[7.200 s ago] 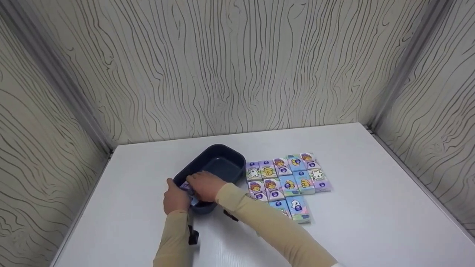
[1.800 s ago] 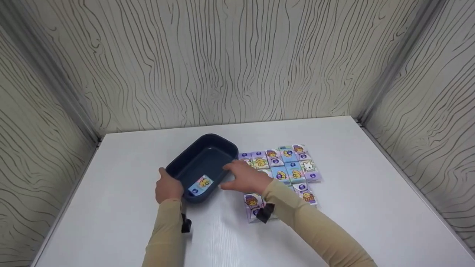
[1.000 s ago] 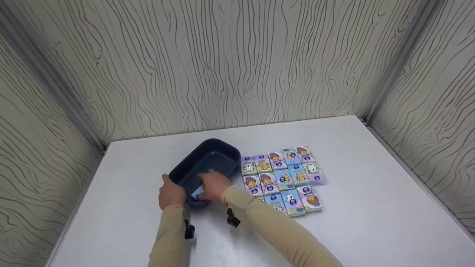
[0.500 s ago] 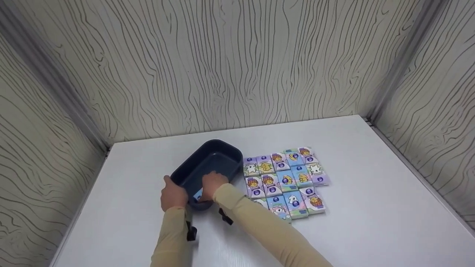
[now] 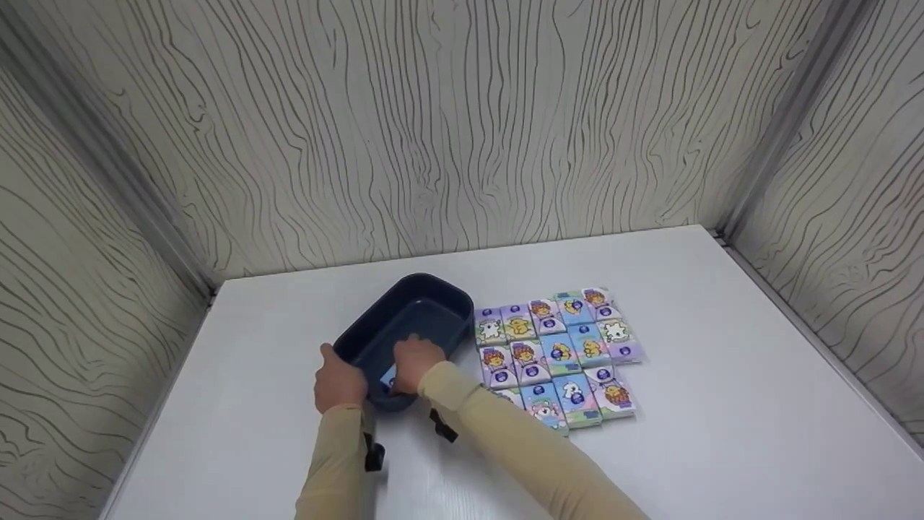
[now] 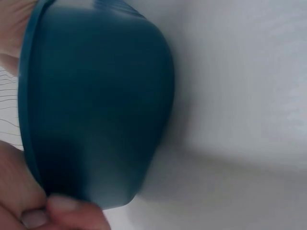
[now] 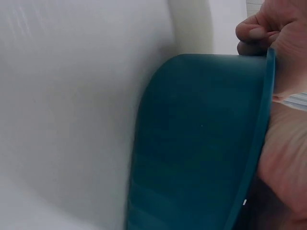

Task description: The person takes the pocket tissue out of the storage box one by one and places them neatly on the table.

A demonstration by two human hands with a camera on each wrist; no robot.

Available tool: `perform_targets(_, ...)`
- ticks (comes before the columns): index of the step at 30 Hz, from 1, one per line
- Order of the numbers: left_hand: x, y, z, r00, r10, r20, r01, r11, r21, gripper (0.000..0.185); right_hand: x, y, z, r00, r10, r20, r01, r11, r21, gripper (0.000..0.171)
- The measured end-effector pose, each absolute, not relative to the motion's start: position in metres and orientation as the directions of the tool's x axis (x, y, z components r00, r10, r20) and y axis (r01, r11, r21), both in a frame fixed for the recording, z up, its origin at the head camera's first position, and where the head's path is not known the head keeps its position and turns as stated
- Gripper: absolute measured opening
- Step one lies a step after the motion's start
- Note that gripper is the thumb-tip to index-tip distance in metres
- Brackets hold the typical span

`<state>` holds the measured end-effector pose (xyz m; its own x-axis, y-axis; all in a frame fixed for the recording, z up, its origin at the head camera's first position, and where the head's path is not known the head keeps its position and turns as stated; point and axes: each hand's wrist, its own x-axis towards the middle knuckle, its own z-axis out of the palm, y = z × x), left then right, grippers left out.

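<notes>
A dark blue plastic tub (image 5: 435, 287) stands on the white table (image 5: 722, 412), left of centre. My left hand (image 5: 338, 381) grips its near left corner, thumb on the outside wall; the left wrist view fills with that tub (image 6: 96, 96) and fingers (image 6: 45, 213) at its lower edge. My right hand (image 5: 416, 359) reaches down inside the near end of the tub and holds a small blue packet (image 5: 388, 377) low against the bottom, mostly hidden under the hand. In the right wrist view the tub's wall (image 7: 192, 143) is beside my palm (image 7: 288, 158).
Several small cartoon-printed packets (image 5: 559, 354) lie flat in rows just right of the tub. Wood-grain panels (image 5: 462, 130) close in the table at the back and both sides. Black camera straps (image 5: 375, 456) sit on both beige sleeves.
Since 1.8 s ago my right hand left the rows of packets and went down into the tub with a packet. Over the last half second both hands barely moved.
</notes>
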<state>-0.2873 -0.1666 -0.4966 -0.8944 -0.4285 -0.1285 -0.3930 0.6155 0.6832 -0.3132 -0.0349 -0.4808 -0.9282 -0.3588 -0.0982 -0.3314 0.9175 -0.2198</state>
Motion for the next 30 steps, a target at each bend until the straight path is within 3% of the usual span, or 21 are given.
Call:
perform_targets(6,-0.285,-0.166,-0.503,-0.895,-0.423,-0.144,-0.4,0.616,0.679,0.058,-0.316,-0.024,-0.482,-0.902,-0.431,-0.023,-0.404,0.863,-0.305,0.069)
perform_targets(13,-0.285,-0.168,-0.503,-0.902,-0.418,-0.11,-0.377,0.636,0.673,0.052,-0.323,0.013,-0.44,-0.861,-0.508,0.024,-0.473,0.781,-0.408,0.079)
perform_targets(21,-0.29,-0.169,-0.495,-0.904,-0.418,-0.093,-0.366,0.641,0.675,0.054,-0.321,0.091,-0.4,-0.854,-0.52,0.029,-0.48,0.763,-0.432,0.084)
perform_targets(30,-0.282,-0.168,-0.493,-0.905,-0.402,-0.141,-0.381,0.616,0.69,0.058,-0.291,0.198,-0.406,-0.871,-0.489,-0.045,-0.431,0.805,-0.408,0.086)
